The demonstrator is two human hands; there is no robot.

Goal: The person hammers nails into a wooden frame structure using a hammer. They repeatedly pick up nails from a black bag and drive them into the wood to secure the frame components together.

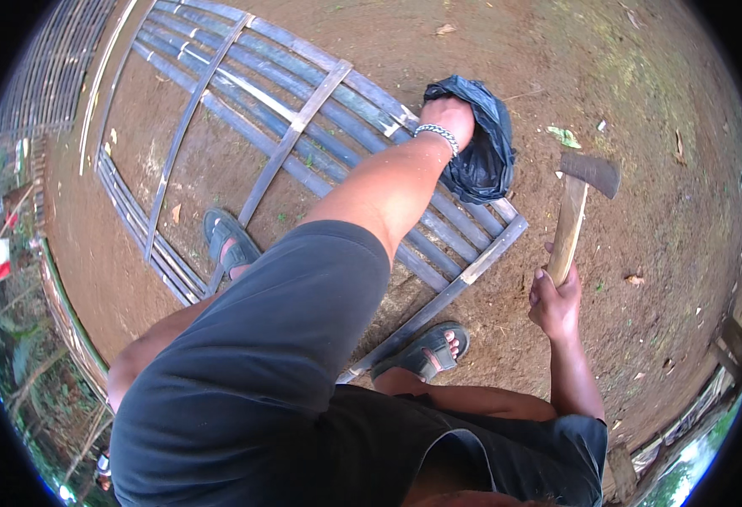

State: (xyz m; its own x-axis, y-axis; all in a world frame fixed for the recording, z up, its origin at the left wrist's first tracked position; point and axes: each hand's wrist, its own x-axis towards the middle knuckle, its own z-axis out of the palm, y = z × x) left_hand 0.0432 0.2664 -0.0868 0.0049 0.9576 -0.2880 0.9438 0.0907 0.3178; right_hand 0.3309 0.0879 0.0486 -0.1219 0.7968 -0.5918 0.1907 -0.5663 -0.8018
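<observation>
My left hand (449, 118) is inside the bag (496, 127) by the frame (316, 110)'s right corner; whether it grips, I can't tell. My right hand (557, 297), apart, clasps the axe (569, 221).

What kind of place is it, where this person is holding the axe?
Probably an outdoor yard, perhaps in a rural area. The ground is bare brown earth, a long slatted frame lies on it, and green plants show along the left edge of the view.
</observation>
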